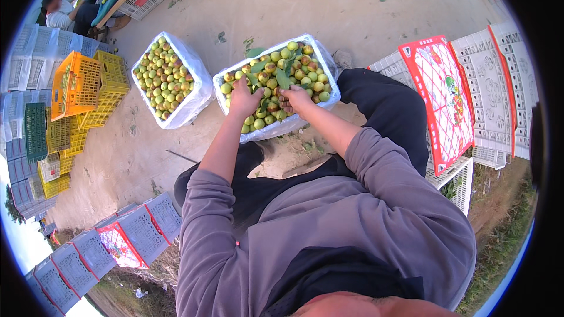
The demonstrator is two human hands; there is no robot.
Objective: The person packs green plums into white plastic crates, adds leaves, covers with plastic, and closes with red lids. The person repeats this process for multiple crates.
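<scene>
We note a crate lined with white plastic, far centre, heaped with small round green-yellow fruit and leaves. Left hand cups fruit; right hand pinches a leafy stem.

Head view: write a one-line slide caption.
Both hands, left hand and right hand, reach into a lined crate of green fruit; second crate beside.

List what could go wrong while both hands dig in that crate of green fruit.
The left hand and right hand press into the fruit, which might bruise it. The heaped crate could spill fruit over its lined rim onto the dirt. Loose leaves may stay mixed in.
</scene>
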